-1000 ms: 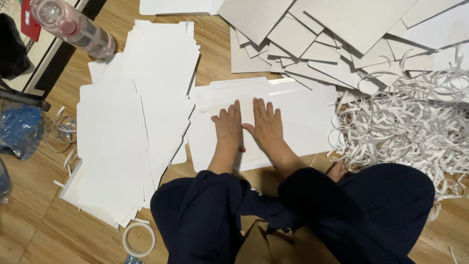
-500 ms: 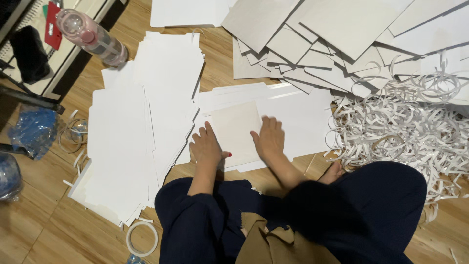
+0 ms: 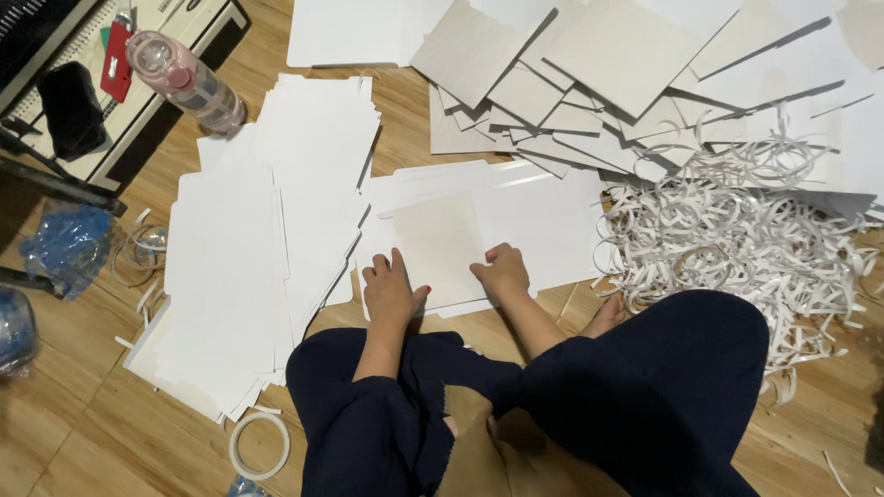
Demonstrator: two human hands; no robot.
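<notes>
Cream-beige card panel [image 3: 440, 247] on glossy white sheets [image 3: 543, 221], red-painted nails on the left hand [image 3: 391, 293]. Left of that panel, plain white paper stacks [image 3: 276, 230] over honey-brown wood-grain floor [image 3: 64, 433]; farther left, a pink-capped clear bottle [image 3: 189, 83] and crumpled blue plastic [image 3: 69, 244]. Right of it, white curled paper strips [image 3: 737, 239]; above, grey-beige boards [image 3: 626, 51]; below, dark navy trousers [image 3: 645, 396].

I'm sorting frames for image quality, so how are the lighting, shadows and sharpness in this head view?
Head view: even, soft indoor light; the left hand and right hand on the beige card look sharp, with no motion blur. The grey boards cast short dark shadows at their edges. The white sheets are bright, nearly washed out. The paper strips stay crisp.
</notes>
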